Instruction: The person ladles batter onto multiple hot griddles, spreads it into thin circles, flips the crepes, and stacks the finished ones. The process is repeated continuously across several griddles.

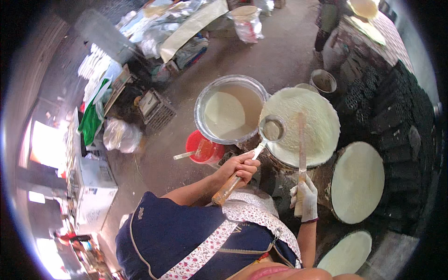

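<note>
My bare left hand (241,169) grips the handle of a ladle (228,189). The ladle's round bowl (272,129) is over the left edge of a round steaming surface (318,108) coated in pale, textured batter. In a white glove, my right hand (306,200) holds a long flat wooden stick (302,150), its far end above the middle of that coated surface. To the left stands a large metal pot (198,120) with pale liquid batter (224,112) inside. Whether the stick touches the coating is hard to tell.
Near my left forearm is a red bucket (199,148) with a stick across it. Two more pale round surfaces (357,182) (346,254) lie at the right. Farther off are a small bucket (323,81), a crate (155,110), a plastic bag (121,135) and a person's legs (323,28).
</note>
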A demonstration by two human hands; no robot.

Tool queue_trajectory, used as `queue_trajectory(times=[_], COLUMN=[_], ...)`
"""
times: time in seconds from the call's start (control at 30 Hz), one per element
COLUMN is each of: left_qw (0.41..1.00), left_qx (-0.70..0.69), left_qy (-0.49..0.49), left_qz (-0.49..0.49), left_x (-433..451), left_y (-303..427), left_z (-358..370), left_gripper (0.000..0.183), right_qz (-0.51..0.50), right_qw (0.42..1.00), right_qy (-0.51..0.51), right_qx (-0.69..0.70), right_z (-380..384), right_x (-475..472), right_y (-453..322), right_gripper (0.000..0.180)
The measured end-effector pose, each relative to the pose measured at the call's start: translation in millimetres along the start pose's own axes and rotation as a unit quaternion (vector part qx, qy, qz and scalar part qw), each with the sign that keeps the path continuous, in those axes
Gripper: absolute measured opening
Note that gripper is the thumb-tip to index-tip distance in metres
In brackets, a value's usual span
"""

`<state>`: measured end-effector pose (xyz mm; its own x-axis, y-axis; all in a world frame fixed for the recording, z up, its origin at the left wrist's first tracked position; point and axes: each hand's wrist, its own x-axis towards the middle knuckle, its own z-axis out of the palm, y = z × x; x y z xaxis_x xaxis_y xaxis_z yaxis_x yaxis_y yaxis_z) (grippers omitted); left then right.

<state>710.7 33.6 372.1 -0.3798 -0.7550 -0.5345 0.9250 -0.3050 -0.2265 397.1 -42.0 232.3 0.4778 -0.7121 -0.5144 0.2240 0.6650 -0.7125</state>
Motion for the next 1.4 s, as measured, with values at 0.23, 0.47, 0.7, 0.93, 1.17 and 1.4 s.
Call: queue_trajectory(times=[0.23,0.47,0.7,0.93,1.17,1.4], left_qw=[0.987,0.996,0.986,0.973,0.962,0.957], left_qx=[-0.067,0.014,0.1,0.115,0.132,0.162], left_qy=[-0.055,-0.029,-0.013,-0.057,-0.044,-0.033], left_qz=[-0.136,-0.087,-0.132,-0.194,-0.236,-0.237], left_x=[5,0,9,19,39,50], left_y=[33,85,77,50,17,-4], left_z=[-10,9,37,37,46,48], left_gripper=[0.038,0.041,0.039,0.049,0.048,0.042], right_qz=[-0.061,-0.083,-0.212,-0.109,-0.039,0.0], right_qw=[0.981,0.887,0.789,0.713,0.657,0.667], right_qy=[0.184,0.432,0.55,0.658,0.681,0.677], right_qx=[-0.018,-0.138,-0.175,-0.218,-0.321,-0.312], right_z=[-1,26,6,-11,-56,-62], right_x=[10,-57,-94,-149,-197,-199], right_y=[-26,10,131,156,158,143], right_gripper=[0.042,0.061,0.062,0.062,0.063,0.064])
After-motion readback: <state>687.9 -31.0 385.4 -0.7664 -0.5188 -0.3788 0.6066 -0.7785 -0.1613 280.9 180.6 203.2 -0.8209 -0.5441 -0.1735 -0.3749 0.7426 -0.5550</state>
